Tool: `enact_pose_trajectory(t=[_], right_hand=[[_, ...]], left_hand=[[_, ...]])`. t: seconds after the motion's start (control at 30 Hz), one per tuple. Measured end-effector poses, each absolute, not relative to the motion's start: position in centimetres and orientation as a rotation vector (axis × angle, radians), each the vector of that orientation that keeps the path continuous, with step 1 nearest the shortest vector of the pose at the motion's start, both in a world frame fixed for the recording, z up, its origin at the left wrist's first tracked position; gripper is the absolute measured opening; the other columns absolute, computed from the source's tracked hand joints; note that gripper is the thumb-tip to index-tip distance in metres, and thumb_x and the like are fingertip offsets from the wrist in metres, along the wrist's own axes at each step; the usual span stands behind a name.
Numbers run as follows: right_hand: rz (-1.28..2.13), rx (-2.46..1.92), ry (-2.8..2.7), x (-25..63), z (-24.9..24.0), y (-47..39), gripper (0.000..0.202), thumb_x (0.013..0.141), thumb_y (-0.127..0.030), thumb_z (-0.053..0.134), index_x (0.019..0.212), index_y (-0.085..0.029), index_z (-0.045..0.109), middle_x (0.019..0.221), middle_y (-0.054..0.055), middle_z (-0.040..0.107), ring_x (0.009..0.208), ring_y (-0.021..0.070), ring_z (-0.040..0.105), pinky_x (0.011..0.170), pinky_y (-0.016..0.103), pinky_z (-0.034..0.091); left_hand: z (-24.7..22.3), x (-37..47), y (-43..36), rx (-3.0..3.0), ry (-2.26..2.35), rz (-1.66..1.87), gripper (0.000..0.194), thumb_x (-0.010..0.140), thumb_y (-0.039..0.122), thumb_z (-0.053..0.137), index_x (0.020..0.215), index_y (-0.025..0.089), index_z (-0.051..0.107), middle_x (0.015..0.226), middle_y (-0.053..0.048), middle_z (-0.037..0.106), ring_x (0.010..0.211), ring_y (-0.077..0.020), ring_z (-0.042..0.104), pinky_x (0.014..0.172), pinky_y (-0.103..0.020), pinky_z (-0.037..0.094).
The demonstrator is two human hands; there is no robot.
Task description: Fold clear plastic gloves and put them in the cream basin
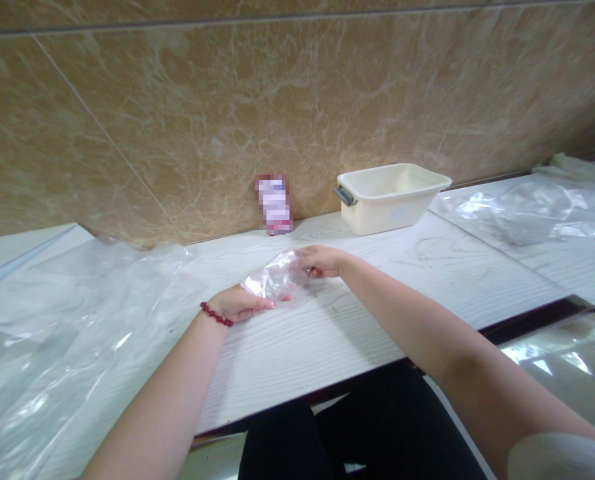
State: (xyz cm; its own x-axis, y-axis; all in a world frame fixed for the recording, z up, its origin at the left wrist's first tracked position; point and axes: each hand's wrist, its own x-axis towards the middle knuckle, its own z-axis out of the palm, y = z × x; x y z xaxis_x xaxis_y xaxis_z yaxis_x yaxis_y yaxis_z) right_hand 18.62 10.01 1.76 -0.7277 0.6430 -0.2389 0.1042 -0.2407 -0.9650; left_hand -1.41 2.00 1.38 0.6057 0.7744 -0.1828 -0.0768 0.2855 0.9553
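Between my two hands, just above the white wood-grain table (287, 360), is a small crumpled clear plastic bag (277, 277). My left hand (242, 302), with a red bead bracelet at the wrist, grips its lower left side, thumb on top. At the bag's upper right end, my right hand (322, 261) holds it with bent fingers, partly seen through the plastic. What the bag contains, if anything, cannot be made out.
Large clear plastic sheets (77, 333) cover the table's left side. A cream bin (382, 210) with a grey handle stands by the marble wall, right of a blurred red and white card (276, 205). More clear plastic (532, 210) lies at the far right.
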Motion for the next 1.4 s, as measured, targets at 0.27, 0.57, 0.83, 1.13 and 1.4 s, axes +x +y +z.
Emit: enact_pose_trajectory(t=[0.27, 0.57, 0.83, 1.13, 1.4], right_hand=[[1.858, -1.09, -1.827, 18.9, 1.3, 10.5, 0.015, 0.06, -0.022, 0.06, 0.07, -0.011, 0.057, 0.047, -0.005, 0.047, 0.034, 0.0003, 0.031, 0.03, 0.013, 0.015], [1.551, -1.1, -1.717, 18.2, 1.0, 10.7, 0.019, 0.056, -0.027, 0.061, 0.061, -0.011, 0.052, 0.045, -0.007, 0.038, 0.039, 0.0011, 0.028, 0.036, 0.015, 0.018], [1.621, -1.108, -1.684, 17.5, 1.2, 9.9, 0.008, 0.064, -0.018, 0.056, 0.064, -0.012, 0.051, 0.052, -0.003, 0.052, 0.037, 0.0009, 0.033, 0.036, 0.013, 0.023], [1.755, -1.247, -1.683, 17.7, 0.9, 9.9, 0.005, 0.069, -0.019, 0.054, 0.068, -0.015, 0.05, 0.06, -0.002, 0.06, 0.042, 0.0027, 0.049, 0.032, 0.011, 0.024], [1.648, -1.337, -1.915, 17.6, 0.7, 9.9, 0.011, 0.064, -0.024, 0.059, 0.064, -0.014, 0.053, 0.05, 0.0, 0.058, 0.036, 0.0045, 0.046, 0.029, 0.013, 0.021]], left_hand=[[1.0, -2.4, 2.5, 1.032, 0.812, 0.673, 0.044, 0.059, 0.007, 0.062, 0.102, 0.015, 0.054, 0.098, -0.01, 0.06, 0.089, -0.0221, 0.056, 0.075, -0.029, 0.044], [1.0, -0.9, 4.1, 0.793, 1.053, 1.138, 0.013, 0.073, 0.017, 0.051, 0.082, 0.01, 0.056, 0.081, -0.009, 0.062, 0.071, -0.0156, 0.059, 0.064, -0.029, 0.049], [0.2, -0.2, 4.3, 1.014, 1.429, 1.363, 0.019, 0.071, 0.034, 0.053, 0.068, 0.015, 0.051, 0.06, 0.002, 0.053, 0.05, -0.008, 0.049, 0.045, -0.018, 0.041], [-0.2, -2.1, 4.3, 1.475, 1.854, 1.041, 0.039, 0.072, 0.028, 0.05, 0.109, 0.02, 0.041, 0.062, 0.0, 0.058, 0.043, -0.013, 0.052, 0.046, -0.023, 0.039], [1.3, 1.0, 2.9, 2.155, 1.662, 0.965, 0.036, 0.076, 0.026, 0.041, 0.111, 0.017, 0.046, 0.119, -0.01, 0.045, 0.113, -0.0223, 0.035, 0.098, -0.035, 0.017]])
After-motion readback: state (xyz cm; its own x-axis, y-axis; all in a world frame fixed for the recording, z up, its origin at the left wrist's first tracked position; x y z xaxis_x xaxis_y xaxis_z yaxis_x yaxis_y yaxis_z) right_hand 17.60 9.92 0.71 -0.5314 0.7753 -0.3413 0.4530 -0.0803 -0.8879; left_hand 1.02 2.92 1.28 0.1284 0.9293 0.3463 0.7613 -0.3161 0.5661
